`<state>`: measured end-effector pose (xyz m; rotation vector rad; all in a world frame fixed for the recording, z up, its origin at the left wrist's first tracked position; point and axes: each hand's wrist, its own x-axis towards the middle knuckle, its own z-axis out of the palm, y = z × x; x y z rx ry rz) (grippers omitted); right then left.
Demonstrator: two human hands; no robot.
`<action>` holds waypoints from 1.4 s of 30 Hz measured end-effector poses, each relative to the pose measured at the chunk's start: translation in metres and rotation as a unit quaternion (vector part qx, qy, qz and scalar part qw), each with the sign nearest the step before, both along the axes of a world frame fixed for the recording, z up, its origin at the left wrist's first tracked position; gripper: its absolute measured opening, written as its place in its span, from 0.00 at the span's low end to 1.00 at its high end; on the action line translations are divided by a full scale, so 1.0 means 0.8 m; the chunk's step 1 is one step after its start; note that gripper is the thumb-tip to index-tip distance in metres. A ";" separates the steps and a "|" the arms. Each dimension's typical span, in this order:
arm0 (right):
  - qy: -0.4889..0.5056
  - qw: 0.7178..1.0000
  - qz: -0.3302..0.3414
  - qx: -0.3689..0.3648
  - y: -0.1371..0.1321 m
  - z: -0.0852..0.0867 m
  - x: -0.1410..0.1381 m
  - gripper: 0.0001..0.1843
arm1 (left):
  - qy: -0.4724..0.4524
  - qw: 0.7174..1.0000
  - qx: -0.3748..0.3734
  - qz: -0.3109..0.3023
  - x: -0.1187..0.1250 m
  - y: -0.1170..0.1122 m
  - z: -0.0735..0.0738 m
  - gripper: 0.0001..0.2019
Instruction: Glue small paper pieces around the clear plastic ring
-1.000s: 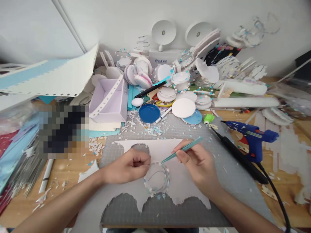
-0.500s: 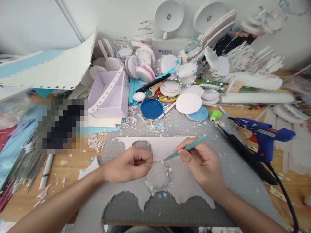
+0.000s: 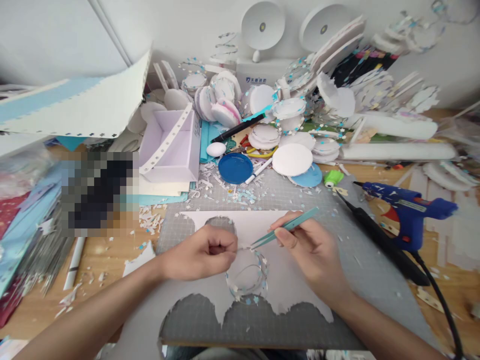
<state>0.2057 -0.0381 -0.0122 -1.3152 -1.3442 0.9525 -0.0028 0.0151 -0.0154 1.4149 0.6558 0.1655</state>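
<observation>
My left hand (image 3: pixel 210 252) is closed, its fingertips pinching the upper edge of a coiled wire garland (image 3: pixel 265 274) dotted with small white and pale blue stars. In my right hand (image 3: pixel 309 250) is a pair of teal tweezers (image 3: pixel 287 226), slanting down to the left. Their tips touch or almost touch the top of the coil near my left fingertips; whether they grip a star is too small to tell. Beneath lies a white foam sheet (image 3: pixel 285 295) with round pieces cut from its edges.
A grey cutting mat (image 3: pixel 356 310) bears scattered star bits. On the right lie a blue glue gun (image 3: pixel 408 202) and a black pen-like tool with a cord (image 3: pixel 386 245). Farther back are a blue lid (image 3: pixel 235 168), white foam discs (image 3: pixel 292 160) and a lilac box (image 3: pixel 170 167).
The tweezers' prongs show slightly farther apart, and their back end has dipped a little. My left hand keeps its pinch on the garland. The whole view has shifted slightly.
</observation>
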 end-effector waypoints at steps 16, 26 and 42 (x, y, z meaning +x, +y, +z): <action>0.125 0.988 -0.090 -0.005 0.018 -0.021 0.023 0.03 | 0.002 1.000 0.030 0.004 -0.003 -0.001 -0.002 0.13; -0.099 0.982 0.117 -0.115 -0.006 0.020 0.022 0.09 | -0.032 0.994 0.088 0.063 -0.009 0.001 0.007 0.14; -0.125 0.976 0.098 -0.151 -0.022 0.027 -0.001 0.17 | -0.018 0.994 0.039 0.098 -0.005 -0.014 0.021 0.15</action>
